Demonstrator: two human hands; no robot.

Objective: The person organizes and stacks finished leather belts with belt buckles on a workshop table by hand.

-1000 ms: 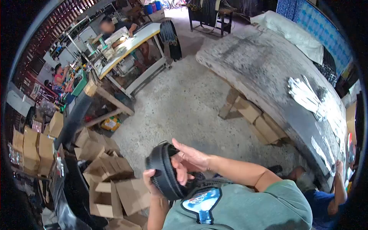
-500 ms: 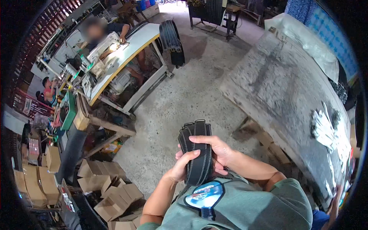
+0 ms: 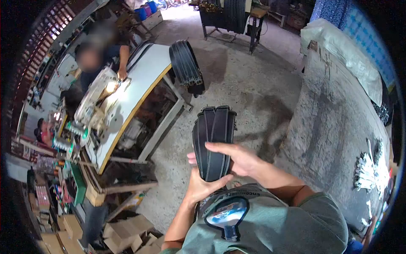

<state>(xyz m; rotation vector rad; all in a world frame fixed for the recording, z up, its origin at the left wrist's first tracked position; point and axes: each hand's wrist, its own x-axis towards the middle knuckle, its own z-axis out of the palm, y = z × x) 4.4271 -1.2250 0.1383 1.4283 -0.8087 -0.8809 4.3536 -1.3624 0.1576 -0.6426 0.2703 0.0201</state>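
Note:
A bundle of black straps with pale stitching along the edges (image 3: 213, 131) is held in front of my body, its looped ends pointing away from me. My left hand (image 3: 204, 183) is closed round the near end, thumb across the lower face and fingertips showing at the left side. Closed on the right side, my right hand (image 3: 237, 156) lays its thumb over the middle of the top strap. The rest of its fingers are hidden behind the bundle.
A co-worker sits at a sewing machine (image 3: 99, 91) on a white table (image 3: 146, 63) at left. More black straps (image 3: 185, 63) hang over its end. A worn grey table (image 3: 334, 122) with white gloves (image 3: 368, 171) stands right. Cardboard boxes (image 3: 127, 233) lie lower left.
The bundle has moved up and away from my body, showing more of its length. My left thumb has slid down towards its near end. The view has shifted nearer to the sewing table.

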